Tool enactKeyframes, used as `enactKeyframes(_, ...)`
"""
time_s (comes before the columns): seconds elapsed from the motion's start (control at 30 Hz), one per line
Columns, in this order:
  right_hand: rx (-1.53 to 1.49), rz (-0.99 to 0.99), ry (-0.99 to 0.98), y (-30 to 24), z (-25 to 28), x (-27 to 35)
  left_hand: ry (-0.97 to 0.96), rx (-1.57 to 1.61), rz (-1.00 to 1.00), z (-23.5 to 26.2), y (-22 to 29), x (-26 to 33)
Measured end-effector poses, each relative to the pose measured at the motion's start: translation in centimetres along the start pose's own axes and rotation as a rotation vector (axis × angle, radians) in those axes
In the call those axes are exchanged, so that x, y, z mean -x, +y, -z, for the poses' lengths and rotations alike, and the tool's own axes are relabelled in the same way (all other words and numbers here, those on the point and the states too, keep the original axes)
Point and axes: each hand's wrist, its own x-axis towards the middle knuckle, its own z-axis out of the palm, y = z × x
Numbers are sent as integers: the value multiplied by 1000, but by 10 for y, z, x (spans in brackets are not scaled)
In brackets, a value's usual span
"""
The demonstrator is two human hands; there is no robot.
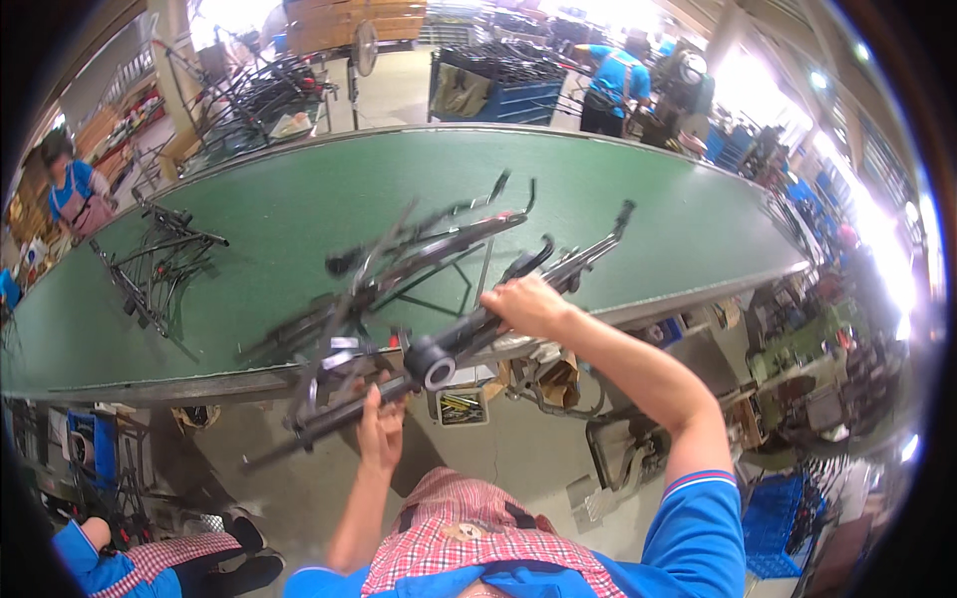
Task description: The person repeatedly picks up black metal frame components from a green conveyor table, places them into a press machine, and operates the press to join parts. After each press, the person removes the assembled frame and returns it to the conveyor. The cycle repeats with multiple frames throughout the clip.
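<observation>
A black tubular metal frame [465, 337] is held at a slant over the near edge of the green table [469, 154]. Its wide, round, hollow collar faces me. My right hand [528, 305] is closed round the thick tube above this collar. At the lower tube, my left hand [382, 429] has its thumb up and its fingers bent against the metal, partly hidden. Just beyond, more black frames [399, 269] lie on the table, blurred and overlapping the held one, so where each ends is hard to tell.
Another bunch of black frames [159, 264] lies at the table's left. A tray of small parts [462, 406] sits below the near edge. One person [75, 189] stands at the far left, another [613, 85] behind the table, and a third [150, 568] is at lower left.
</observation>
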Motion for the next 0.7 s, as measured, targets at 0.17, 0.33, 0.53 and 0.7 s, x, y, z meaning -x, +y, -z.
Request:
enactKeyframes(0.17,-187,88,-26,-18,-78,-5,119,-131,-45,28,-15,34)
enactKeyframes(0.33,-186,-99,389,-23,-90,26,140,-263,-15,14,-13,-19)
enactKeyframes(0.53,-419,-512,-60,-49,-158,204,388,-996,-23,34,7,-186)
enactKeyframes(0.7,-581,-1152,-292,-91,-217,410,-38,-1283,-857,-106,-94,-131)
